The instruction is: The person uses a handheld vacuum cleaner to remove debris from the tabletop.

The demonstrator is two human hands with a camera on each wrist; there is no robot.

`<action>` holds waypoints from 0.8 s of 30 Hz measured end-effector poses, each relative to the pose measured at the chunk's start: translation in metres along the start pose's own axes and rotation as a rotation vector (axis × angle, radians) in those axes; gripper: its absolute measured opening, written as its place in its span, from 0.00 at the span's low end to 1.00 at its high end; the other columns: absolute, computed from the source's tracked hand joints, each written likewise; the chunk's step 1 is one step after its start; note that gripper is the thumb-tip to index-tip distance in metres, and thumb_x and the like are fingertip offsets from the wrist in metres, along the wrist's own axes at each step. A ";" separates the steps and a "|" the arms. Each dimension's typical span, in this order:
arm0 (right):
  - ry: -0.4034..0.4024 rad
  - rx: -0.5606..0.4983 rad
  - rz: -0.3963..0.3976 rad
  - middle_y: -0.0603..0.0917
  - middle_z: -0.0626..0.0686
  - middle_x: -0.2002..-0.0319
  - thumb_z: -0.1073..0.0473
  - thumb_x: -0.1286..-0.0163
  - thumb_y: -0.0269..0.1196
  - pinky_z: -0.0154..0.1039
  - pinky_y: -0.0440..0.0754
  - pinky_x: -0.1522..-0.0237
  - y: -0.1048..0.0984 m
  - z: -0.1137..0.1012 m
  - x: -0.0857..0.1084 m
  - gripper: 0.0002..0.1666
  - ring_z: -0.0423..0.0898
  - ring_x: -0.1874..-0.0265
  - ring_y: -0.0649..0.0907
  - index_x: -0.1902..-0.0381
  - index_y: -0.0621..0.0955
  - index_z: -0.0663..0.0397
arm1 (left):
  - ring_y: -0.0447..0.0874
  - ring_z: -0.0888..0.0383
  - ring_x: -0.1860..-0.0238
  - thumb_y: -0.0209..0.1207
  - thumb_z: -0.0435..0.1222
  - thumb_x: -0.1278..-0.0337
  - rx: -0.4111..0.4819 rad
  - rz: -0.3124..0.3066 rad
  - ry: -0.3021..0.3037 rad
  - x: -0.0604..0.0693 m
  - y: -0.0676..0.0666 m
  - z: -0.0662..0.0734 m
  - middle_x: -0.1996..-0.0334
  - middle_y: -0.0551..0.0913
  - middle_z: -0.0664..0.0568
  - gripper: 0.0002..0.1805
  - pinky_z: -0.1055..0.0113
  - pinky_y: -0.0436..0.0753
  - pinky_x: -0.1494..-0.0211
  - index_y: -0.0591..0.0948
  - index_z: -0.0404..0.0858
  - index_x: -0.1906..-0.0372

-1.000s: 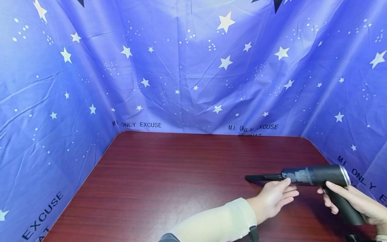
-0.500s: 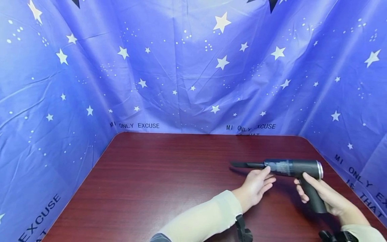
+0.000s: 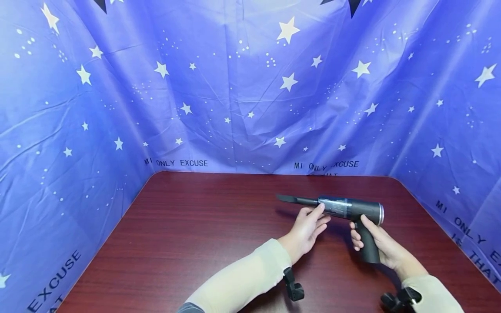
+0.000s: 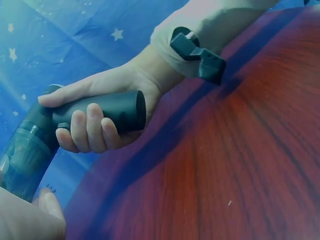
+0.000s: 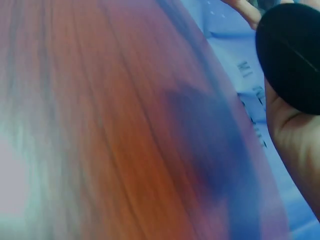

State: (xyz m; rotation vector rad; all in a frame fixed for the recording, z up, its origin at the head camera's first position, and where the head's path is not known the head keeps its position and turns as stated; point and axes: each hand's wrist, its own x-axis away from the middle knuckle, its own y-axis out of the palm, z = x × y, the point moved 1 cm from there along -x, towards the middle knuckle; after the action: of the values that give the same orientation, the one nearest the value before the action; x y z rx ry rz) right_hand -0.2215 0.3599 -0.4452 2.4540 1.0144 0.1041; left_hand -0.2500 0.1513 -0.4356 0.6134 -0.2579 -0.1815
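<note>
A black handheld vacuum cleaner [image 3: 364, 209], with a clear dust cup [image 3: 334, 206] and a flat crevice nozzle [image 3: 295, 199], is held above the table, nozzle pointing left. My right hand [image 3: 385, 252] grips its handle [image 4: 120, 111]; in the left wrist view the fingers curl round it and the thumb lies along the top. Below the front of the dust cup, my left hand [image 3: 303, 232] has its thumb touching the cup and its fingers extended underneath. The right wrist view shows the round handle end [image 5: 292, 57] close up.
The dark red wood-grain table [image 3: 188, 234] has a rounded far edge. Blue star-patterned cloth [image 3: 242, 100] hangs at its back and both sides. Each wrist bears a black camera mount, such as the right one [image 3: 399, 300].
Both hands have moved left and away from me, carrying the vacuum cleaner from the table's right edge toward its middle. The grip on the handle stays the same.
</note>
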 end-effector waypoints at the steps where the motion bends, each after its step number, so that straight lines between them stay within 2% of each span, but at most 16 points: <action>1: -0.005 0.001 0.004 0.80 0.47 0.66 0.47 0.16 0.25 0.31 0.80 0.61 0.001 0.001 -0.004 0.33 0.39 0.69 0.80 0.51 0.76 0.56 | 0.83 0.42 0.45 0.62 0.38 0.32 0.005 0.002 0.003 -0.001 -0.002 0.002 0.54 0.82 0.39 0.16 0.47 0.74 0.35 0.69 0.35 0.51; 5: 0.007 0.018 0.045 0.80 0.46 0.66 0.46 0.15 0.27 0.30 0.80 0.62 0.003 0.005 -0.017 0.32 0.38 0.69 0.80 0.50 0.78 0.52 | 0.82 0.43 0.43 0.62 0.39 0.32 0.016 0.017 0.031 -0.004 -0.012 0.008 0.51 0.81 0.38 0.19 0.47 0.73 0.34 0.68 0.35 0.47; 8: 0.042 0.045 0.131 0.81 0.46 0.67 0.46 0.15 0.31 0.32 0.81 0.62 0.006 0.007 -0.026 0.30 0.38 0.70 0.80 0.50 0.78 0.51 | 0.82 0.43 0.43 0.62 0.40 0.32 0.017 0.040 0.067 -0.005 -0.019 0.011 0.49 0.82 0.38 0.21 0.47 0.72 0.33 0.68 0.34 0.44; 10: 0.073 0.083 0.213 0.82 0.47 0.67 0.46 0.15 0.35 0.34 0.82 0.60 0.009 0.009 -0.033 0.27 0.39 0.70 0.81 0.52 0.77 0.53 | 0.81 0.43 0.43 0.62 0.41 0.32 0.025 0.057 0.088 -0.006 -0.025 0.013 0.49 0.82 0.37 0.22 0.47 0.71 0.32 0.68 0.34 0.43; 13: 0.108 0.128 0.285 0.85 0.49 0.65 0.49 0.15 0.39 0.38 0.84 0.56 0.014 0.012 -0.042 0.23 0.42 0.67 0.84 0.54 0.77 0.56 | 0.81 0.43 0.42 0.60 0.42 0.30 0.034 0.059 0.111 -0.007 -0.036 0.018 0.48 0.82 0.38 0.20 0.46 0.70 0.32 0.68 0.35 0.45; 16: 0.121 0.194 0.302 0.86 0.52 0.62 0.55 0.17 0.42 0.42 0.84 0.52 0.019 0.016 -0.050 0.19 0.45 0.63 0.86 0.53 0.77 0.61 | 0.79 0.41 0.40 0.57 0.41 0.28 0.038 0.057 0.123 -0.009 -0.050 0.024 0.47 0.82 0.35 0.17 0.45 0.69 0.31 0.67 0.36 0.48; 19: 0.123 0.260 0.322 0.86 0.56 0.59 0.60 0.19 0.45 0.46 0.84 0.50 0.021 0.021 -0.055 0.16 0.47 0.60 0.87 0.47 0.72 0.68 | 0.77 0.40 0.38 0.53 0.40 0.26 0.030 0.061 0.121 -0.009 -0.063 0.030 0.45 0.81 0.33 0.12 0.45 0.67 0.30 0.67 0.37 0.50; 21: 0.131 0.295 0.349 0.86 0.58 0.57 0.60 0.20 0.47 0.47 0.84 0.49 0.023 0.025 -0.058 0.18 0.48 0.58 0.87 0.43 0.67 0.72 | 0.76 0.40 0.37 0.51 0.40 0.24 0.019 0.062 0.116 -0.008 -0.070 0.033 0.43 0.80 0.33 0.10 0.45 0.68 0.30 0.67 0.37 0.51; 24: 0.141 0.359 0.386 0.86 0.60 0.55 0.58 0.19 0.49 0.47 0.84 0.50 0.026 0.030 -0.064 0.26 0.49 0.56 0.87 0.38 0.60 0.76 | 0.77 0.40 0.37 0.51 0.39 0.23 0.006 0.077 0.109 -0.008 -0.080 0.039 0.44 0.80 0.33 0.09 0.47 0.68 0.30 0.68 0.37 0.52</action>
State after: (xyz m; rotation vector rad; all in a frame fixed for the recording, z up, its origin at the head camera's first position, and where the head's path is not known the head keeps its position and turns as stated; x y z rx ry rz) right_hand -0.2432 0.2885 -0.4526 2.9865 0.6423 0.2426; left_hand -0.2760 0.0674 -0.4532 0.6167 -0.1764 -0.0730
